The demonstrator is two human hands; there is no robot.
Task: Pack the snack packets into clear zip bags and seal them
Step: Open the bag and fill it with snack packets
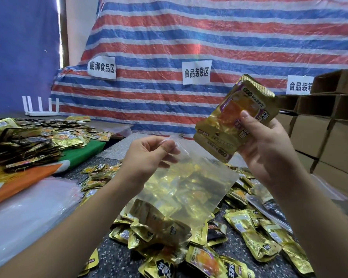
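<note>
- My left hand (149,155) pinches the top lip of a clear, thin, crinkly plastic zip bag (191,189) between thumb and fingertips; the bag hangs from that pinch toward 5 o'clock, lifted above the table.
- My right hand (269,149), up at 2 o'clock from the left, has its fingers curled round a small stack of glossy gold foil snack packets (235,119), thumb pressed across the front. The top packet shows an orange window and purple trim, with crimped, serrated ends.
- The stack's lower edge sits just beside the bag's mouth, at about 1 o'clock from the bag; I cannot tell whether they touch.
- Through the bag's film I see a loose heap of the same gold packets (249,235) on the dark speckled stone-like tabletop (117,257), spreading from 5 to 7 o'clock beneath my forearms.
- At 9 o'clock a second, bigger mound of gold packets (28,141) lies on a green and orange cloth (48,173); nearer me at 8 o'clock is a pile of cloudy, soft plastic bags (28,213).
- At 10 o'clock a white router with upright antennas (40,107) stands at the table's far edge.
- Behind, a red, white and blue striped woven tarpaulin (189,37) carries white paper signs (197,73) with printed characters.
- At 3 o'clock, stacked brown corrugated cardboard boxes (329,121) crowd close beside my right wrist.
</note>
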